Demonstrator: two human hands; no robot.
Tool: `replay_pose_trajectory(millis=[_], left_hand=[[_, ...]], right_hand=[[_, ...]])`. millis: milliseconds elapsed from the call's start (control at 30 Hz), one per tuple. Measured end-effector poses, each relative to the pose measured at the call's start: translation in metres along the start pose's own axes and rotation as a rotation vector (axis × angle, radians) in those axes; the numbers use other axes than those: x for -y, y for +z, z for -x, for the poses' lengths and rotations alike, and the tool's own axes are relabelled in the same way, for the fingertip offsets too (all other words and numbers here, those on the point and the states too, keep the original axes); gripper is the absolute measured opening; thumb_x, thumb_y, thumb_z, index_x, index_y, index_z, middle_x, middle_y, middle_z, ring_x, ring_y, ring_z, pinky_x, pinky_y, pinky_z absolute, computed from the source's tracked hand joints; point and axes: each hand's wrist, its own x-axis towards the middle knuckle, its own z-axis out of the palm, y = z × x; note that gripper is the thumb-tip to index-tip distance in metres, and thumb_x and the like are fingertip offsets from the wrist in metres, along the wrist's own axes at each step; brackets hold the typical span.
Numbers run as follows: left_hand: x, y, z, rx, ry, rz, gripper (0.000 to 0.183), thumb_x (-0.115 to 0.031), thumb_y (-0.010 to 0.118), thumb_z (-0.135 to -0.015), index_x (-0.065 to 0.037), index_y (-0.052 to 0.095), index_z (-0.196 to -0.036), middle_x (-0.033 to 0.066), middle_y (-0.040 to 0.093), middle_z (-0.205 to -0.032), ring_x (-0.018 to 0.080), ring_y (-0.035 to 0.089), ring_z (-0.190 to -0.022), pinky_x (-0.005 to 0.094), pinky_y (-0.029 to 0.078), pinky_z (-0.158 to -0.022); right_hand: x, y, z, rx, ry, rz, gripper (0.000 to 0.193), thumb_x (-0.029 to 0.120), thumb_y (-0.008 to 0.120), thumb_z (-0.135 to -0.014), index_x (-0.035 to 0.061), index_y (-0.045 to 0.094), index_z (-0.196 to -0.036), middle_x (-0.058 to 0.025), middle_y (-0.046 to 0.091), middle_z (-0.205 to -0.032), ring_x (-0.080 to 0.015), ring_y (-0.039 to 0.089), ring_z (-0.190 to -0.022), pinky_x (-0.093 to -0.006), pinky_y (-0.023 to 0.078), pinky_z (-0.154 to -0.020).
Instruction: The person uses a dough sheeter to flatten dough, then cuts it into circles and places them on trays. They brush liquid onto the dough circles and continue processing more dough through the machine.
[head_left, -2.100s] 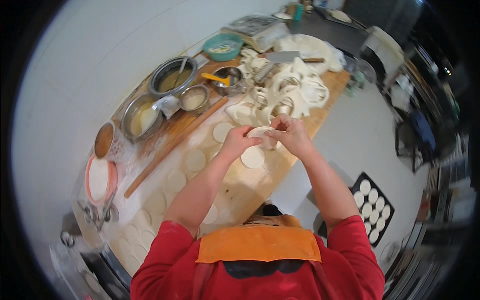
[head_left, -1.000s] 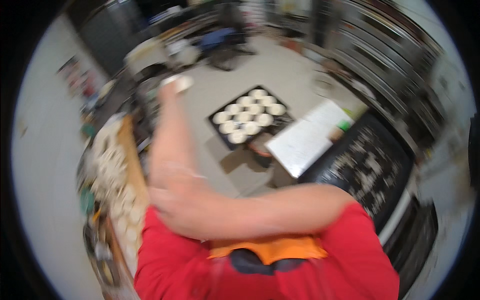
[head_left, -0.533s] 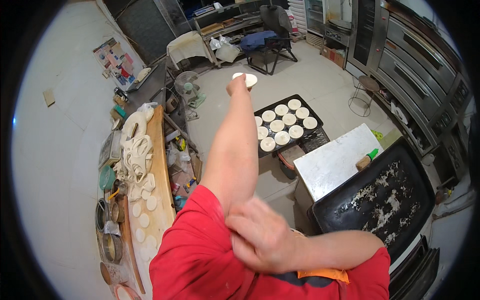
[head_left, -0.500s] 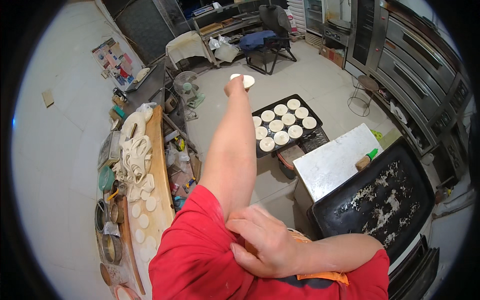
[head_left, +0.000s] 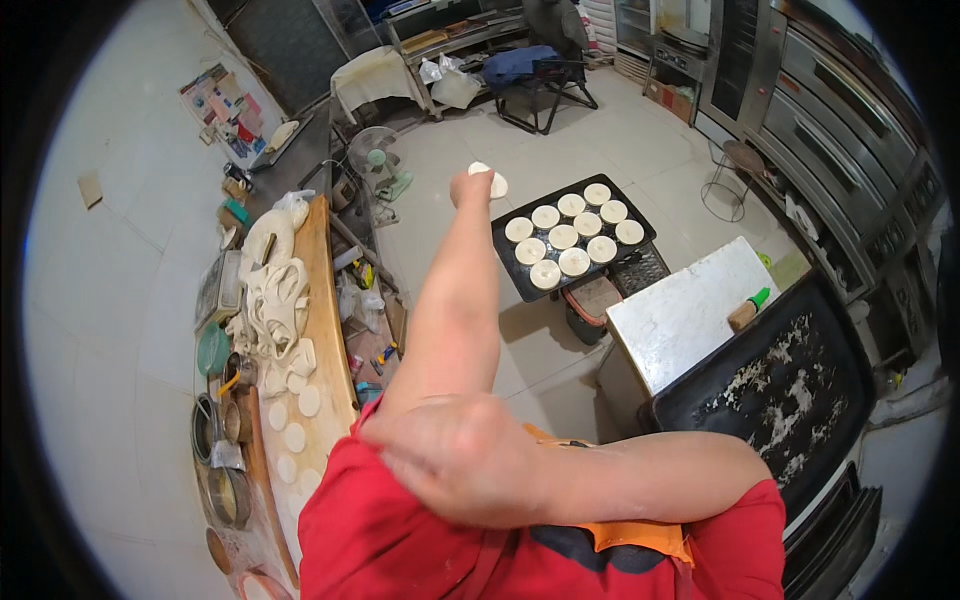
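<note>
My left arm reaches out ahead, and my left hand [head_left: 472,187] is closed on a flat, round, pale dough disc [head_left: 499,185]. The disc is in the air left of a black baking tray [head_left: 521,281], on which several similar dough rounds [head_left: 563,237] lie in rows. My right forearm crosses in front of my chest. At my left upper arm, by the edge of the red sleeve [head_left: 350,490], my right hand [head_left: 450,450] is bent inward. Motion blurs its fingers, so their grip is unclear.
To the left, a wooden worktop [head_left: 325,290] carries a dough heap [head_left: 272,305], dough discs [head_left: 294,437], a rolling stick and bowls. A white-topped stand [head_left: 675,315], a green-handled brush [head_left: 748,310] and a large black pan [head_left: 775,400] are at right. A fan [head_left: 378,160] stands ahead; ovens [head_left: 825,130] line the far right.
My right hand has moved left along my left arm to the sleeve edge. My left hand still holds the dough disc, now tilted differently. The whole view has shifted slightly.
</note>
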Motion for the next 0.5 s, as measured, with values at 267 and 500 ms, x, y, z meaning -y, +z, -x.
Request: replay_pose_trajectory(millis=[267,500], left_hand=[[-0.013,0.02,0.037,0.118,0.008,0.059,0.035,-0.017,0.074,-0.073,0.003,0.065,-0.101,0.0195,0.065,-0.104,0.0285,0.066,-0.09,0.0379,0.054,-0.075],[-0.036,0.033,0.17,0.893,0.234,0.287,0.036,-0.016,0.063,-0.081,0.0,0.056,-0.113,0.0075,0.063,-0.099,0.0151,0.06,-0.088,0.033,0.051,-0.076]], right_hand=[[-0.039,-0.005,-0.011,0.084,0.106,0.351,0.012,0.007,0.067,-0.073,0.0018,0.059,-0.08,-0.0137,0.06,-0.09,-0.0305,0.058,-0.083,-0.0332,0.048,-0.069],[-0.059,-0.133,0.076,-0.338,0.349,0.66,0.036,0.014,0.073,-0.073,-0.0003,0.06,-0.103,-0.0157,0.061,-0.108,-0.0322,0.056,-0.106,-0.0369,0.047,-0.086]])
